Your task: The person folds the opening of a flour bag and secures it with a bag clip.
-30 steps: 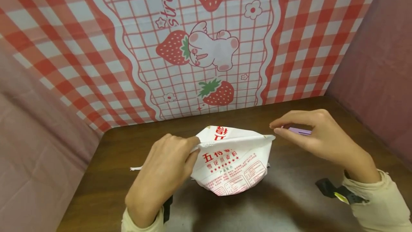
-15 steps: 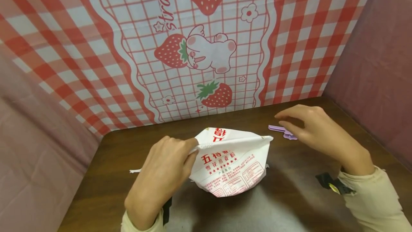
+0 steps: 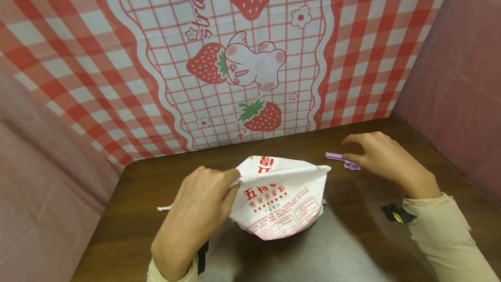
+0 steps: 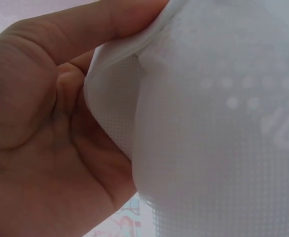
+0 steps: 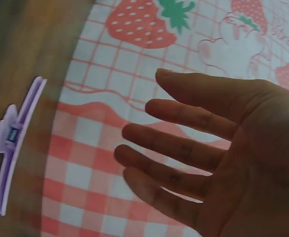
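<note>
A white flour bag (image 3: 279,203) with red printing, its top folded into a ridge, sits in the middle of the table. My left hand (image 3: 201,210) pinches the left end of that ridge between thumb and fingers. In the left wrist view the white woven bag (image 4: 208,148) fills most of the picture, with the thumb along its edge. A purple bag clip (image 3: 342,160) lies on the table to the right of the bag. Just right of it is my right hand (image 3: 385,160), holding nothing. The right wrist view shows that hand's fingers spread apart, with the clip (image 5: 16,143) well away from them.
Behind the table (image 3: 156,177) hangs a red-and-white checked cloth (image 3: 364,55) printed with strawberries. Pink curtains (image 3: 454,82) close off both sides. A white string end (image 3: 164,208) shows left of my left wrist.
The purple clip showed within my right hand earlier; it now lies on the table farther left. My right hand has drawn back from it. The left hand keeps its grip on the bag.
</note>
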Tool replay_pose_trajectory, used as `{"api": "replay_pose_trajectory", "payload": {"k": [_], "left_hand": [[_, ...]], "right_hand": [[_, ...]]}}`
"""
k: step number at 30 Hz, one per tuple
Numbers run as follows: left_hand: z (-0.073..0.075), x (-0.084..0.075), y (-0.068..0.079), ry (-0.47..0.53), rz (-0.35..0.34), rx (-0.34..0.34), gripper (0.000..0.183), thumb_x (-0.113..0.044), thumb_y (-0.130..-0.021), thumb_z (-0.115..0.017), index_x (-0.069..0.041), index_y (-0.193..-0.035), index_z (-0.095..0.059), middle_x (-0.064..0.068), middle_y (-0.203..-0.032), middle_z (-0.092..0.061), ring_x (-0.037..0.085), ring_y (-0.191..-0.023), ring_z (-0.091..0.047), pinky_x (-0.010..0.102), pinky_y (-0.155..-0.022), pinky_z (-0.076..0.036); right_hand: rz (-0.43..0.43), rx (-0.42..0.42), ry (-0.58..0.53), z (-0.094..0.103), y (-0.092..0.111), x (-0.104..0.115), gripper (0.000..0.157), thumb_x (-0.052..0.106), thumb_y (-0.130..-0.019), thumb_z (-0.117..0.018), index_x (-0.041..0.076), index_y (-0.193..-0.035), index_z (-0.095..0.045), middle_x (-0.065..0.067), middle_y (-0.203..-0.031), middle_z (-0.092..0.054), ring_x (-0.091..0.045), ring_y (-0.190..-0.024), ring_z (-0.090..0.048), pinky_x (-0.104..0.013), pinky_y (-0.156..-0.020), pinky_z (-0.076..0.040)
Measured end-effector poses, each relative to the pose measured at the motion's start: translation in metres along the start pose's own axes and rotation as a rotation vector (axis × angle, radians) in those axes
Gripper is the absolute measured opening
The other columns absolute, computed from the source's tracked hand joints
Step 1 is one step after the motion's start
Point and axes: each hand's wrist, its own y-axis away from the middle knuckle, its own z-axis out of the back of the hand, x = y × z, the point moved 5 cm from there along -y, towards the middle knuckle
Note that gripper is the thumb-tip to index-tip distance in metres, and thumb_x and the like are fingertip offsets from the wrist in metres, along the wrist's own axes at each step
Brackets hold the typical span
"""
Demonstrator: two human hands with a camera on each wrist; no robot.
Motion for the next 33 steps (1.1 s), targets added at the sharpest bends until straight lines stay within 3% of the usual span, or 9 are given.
{"api": "replay_pose_trajectory", "payload": {"k": [6,10,17,24,29,33], "left_hand": [[0.0,0.0,0.0,-0.001,-0.003,-0.003,0.032,-0.009,-0.088,-0.07,-0.019,-0.064,-0.05,-0.013,-0.05,-0.039,0.01,-0.052,-0.045,0.032,-0.059,-0.042],[0.0,0.0,0.0,-0.006,0.0,-0.002,0.03,-0.009,-0.087,-0.07,-0.019,-0.065,-0.053,-0.012,-0.05,-0.044,0.012,-0.052,-0.047,0.032,-0.059,-0.042],[-0.001,-0.001,0.0,-0.011,0.011,0.002,0.027,-0.009,-0.087,-0.072,-0.019,-0.067,-0.056,-0.01,-0.052,-0.049,0.014,-0.054,-0.05,0.034,-0.059,-0.043],[0.0,-0.003,-0.001,-0.01,0.007,0.0,0.028,-0.009,-0.087,-0.071,-0.019,-0.066,-0.056,-0.01,-0.052,-0.05,0.014,-0.054,-0.051,0.034,-0.059,-0.043],[0.001,-0.003,-0.001,-0.014,0.012,0.004,0.027,-0.009,-0.087,-0.072,-0.018,-0.067,-0.057,-0.009,-0.053,-0.052,0.014,-0.054,-0.051,0.034,-0.059,-0.044],[0.0,-0.002,-0.001,-0.018,0.011,0.005,0.027,-0.01,-0.087,-0.072,-0.018,-0.067,-0.056,-0.01,-0.053,-0.051,0.013,-0.054,-0.051,0.034,-0.06,-0.044]], "right_hand": [[-0.078,0.157,-0.039,-0.029,-0.005,-0.024,0.043,0.028,-0.081,-0.081,0.002,-0.113,-0.069,-0.01,-0.094,-0.07,-0.023,-0.079,-0.063,-0.051,-0.068,-0.051],[-0.119,0.207,-0.044,-0.045,-0.006,-0.036,0.048,0.029,-0.081,-0.081,-0.001,-0.116,-0.067,-0.014,-0.095,-0.07,-0.025,-0.078,-0.064,-0.053,-0.067,-0.051],[-0.113,0.219,-0.038,-0.058,-0.007,-0.05,0.035,0.017,-0.082,-0.077,-0.004,-0.107,-0.067,-0.01,-0.085,-0.068,-0.026,-0.073,-0.062,-0.053,-0.065,-0.05],[-0.117,0.261,-0.062,-0.07,-0.005,-0.061,0.031,0.006,-0.077,-0.079,-0.005,-0.104,-0.068,-0.008,-0.08,-0.066,-0.025,-0.071,-0.061,-0.049,-0.064,-0.051],[-0.084,0.221,-0.078,-0.071,-0.008,-0.064,0.015,0.0,-0.077,-0.074,-0.001,-0.092,-0.073,-0.006,-0.077,-0.068,-0.022,-0.068,-0.059,-0.046,-0.063,-0.051],[-0.051,0.231,-0.11,-0.072,-0.008,-0.067,0.018,0.006,-0.076,-0.078,-0.001,-0.091,-0.073,-0.005,-0.079,-0.069,-0.019,-0.071,-0.059,-0.043,-0.067,-0.051]]}}
